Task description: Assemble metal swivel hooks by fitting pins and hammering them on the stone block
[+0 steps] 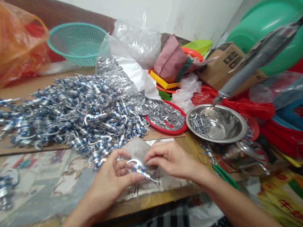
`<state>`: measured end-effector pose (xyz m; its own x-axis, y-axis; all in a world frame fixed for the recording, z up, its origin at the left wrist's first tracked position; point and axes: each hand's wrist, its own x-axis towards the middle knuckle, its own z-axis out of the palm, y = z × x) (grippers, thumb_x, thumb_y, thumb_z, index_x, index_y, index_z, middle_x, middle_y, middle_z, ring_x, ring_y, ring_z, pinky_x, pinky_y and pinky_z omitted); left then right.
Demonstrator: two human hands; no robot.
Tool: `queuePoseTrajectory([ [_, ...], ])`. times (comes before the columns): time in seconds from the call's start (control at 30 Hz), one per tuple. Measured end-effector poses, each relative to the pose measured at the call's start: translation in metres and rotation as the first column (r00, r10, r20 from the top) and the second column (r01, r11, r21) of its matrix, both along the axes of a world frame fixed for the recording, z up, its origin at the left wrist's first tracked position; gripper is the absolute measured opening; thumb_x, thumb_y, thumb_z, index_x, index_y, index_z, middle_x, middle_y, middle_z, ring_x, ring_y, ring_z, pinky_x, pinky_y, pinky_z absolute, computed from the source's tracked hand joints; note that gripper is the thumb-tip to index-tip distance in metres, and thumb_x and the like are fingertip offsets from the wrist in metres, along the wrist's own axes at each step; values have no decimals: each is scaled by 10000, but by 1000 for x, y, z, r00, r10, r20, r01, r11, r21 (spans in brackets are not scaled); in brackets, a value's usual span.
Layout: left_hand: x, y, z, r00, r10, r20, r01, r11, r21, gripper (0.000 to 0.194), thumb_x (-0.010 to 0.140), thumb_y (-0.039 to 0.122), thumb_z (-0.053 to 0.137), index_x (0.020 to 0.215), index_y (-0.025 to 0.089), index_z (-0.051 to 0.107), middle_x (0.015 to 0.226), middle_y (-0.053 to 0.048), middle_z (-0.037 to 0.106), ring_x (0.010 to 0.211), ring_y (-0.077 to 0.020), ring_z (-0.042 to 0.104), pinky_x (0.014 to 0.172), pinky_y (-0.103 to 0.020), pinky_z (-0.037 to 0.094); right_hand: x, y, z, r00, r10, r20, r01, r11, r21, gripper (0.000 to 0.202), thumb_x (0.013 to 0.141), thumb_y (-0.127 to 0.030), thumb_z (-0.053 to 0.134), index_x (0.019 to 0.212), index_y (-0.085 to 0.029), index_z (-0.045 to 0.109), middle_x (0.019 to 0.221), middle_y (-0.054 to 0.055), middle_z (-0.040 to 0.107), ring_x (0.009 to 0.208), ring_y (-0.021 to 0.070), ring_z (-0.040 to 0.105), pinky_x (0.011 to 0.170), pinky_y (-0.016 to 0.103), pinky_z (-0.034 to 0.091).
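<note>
My left hand is closed on a silver-and-blue metal hook fitting, thumb and fingers around its middle. The fitting's curved hook faces up and its narrow tip points down to the right. Just to the right of it, my right hand has thumb and forefinger pinched together close to the hook. Whatever sits between those fingertips is too small to make out. Behind both hands lies a grey metal block. A large pile of similar hook fittings spreads across cardboard beyond my left hand.
A red plate of small silver parts and a steel bowl of pins stand at the back right. A grey tool slants over the bowl. A teal basket sits at the back. More fittings lie at left.
</note>
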<state>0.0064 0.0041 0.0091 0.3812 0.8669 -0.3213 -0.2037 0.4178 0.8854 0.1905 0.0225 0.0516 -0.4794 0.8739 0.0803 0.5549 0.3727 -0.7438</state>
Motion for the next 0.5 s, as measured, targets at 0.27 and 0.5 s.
queuePoseTrajectory([
  [0.27,-1,1,-3,1000,-3,11,3,1000,18,507,575,136,767,886,223,376,695,52,703,619,-122,649,581,-222,486,-19,5,-19,998,16,54,-20,998,68,102,751,-169,661,790,-206,747,650,2,660,622,115,575,576,213,404],
  [0.5,1,0,4,1000,25,-18,-25,1000,6,507,561,152,775,875,223,383,669,57,688,617,-124,644,576,-218,482,-5,-3,-27,951,-217,-219,259,948,184,142,806,-202,580,854,-205,714,782,20,670,736,137,605,674,242,456],
])
